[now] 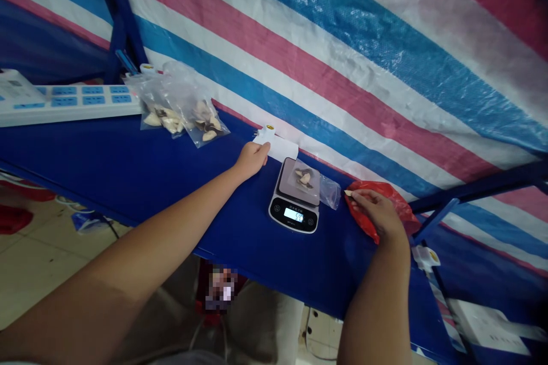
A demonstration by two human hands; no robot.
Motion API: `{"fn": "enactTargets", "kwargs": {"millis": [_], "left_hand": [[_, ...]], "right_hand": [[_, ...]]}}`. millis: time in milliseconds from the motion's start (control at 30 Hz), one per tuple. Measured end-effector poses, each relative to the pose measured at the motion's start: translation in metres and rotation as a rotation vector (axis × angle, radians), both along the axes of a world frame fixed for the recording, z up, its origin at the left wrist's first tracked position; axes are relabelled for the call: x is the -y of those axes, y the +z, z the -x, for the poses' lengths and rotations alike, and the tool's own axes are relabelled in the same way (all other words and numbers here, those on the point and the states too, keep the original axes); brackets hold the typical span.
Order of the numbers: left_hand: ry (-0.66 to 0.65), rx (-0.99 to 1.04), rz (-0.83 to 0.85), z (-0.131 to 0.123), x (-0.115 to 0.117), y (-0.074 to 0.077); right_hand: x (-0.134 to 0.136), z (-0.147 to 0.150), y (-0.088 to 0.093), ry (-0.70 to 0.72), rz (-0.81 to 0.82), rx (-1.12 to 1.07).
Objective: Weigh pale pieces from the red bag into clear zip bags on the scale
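Note:
My left hand point(252, 161) rests with curled fingers at the near edge of a white paper point(285, 149). What those fingers hold, if anything, is hidden. To its right stands a kitchen scale point(274, 205) with a lit display. On the scale's plate lies a clear plastic bag point(329, 191) with several dark and pale dried slices point(303, 177), its mouth hanging off toward the right. My right hand point(377, 211) pinches a pale dried slice point(349, 193) over the near left part of a red plastic bag point(396, 197). The inside of the red bag is mostly hidden.
Clear zip bags point(199, 125) of slices lie at the back left, beside a white power strip point(81, 108). A striped tarp point(299, 57) hangs behind the blue table point(107, 165). A blue metal bar point(436, 219) slants at the right, near another socket strip point(488, 325).

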State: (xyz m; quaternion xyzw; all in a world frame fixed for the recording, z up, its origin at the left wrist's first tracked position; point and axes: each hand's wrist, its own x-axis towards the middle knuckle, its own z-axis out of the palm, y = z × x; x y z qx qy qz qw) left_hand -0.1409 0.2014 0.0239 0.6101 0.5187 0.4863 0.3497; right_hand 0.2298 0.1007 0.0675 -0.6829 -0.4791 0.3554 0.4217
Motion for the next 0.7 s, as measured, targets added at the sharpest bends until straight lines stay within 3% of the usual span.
{"fn": "enactTargets", "kwargs": {"millis": [433, 700], "left_hand": [[0.0, -0.038, 0.011, -0.0002, -0.0012, -0.0018], [-0.003, -0.048, 0.007, -0.0001, -0.0011, -0.0022]], "right_hand": [[-0.004, 0.0034, -0.0023, -0.064, 0.009, -0.05], [0.0013, 0.0013, 0.0029, -0.021, 0.015, -0.087]]}}
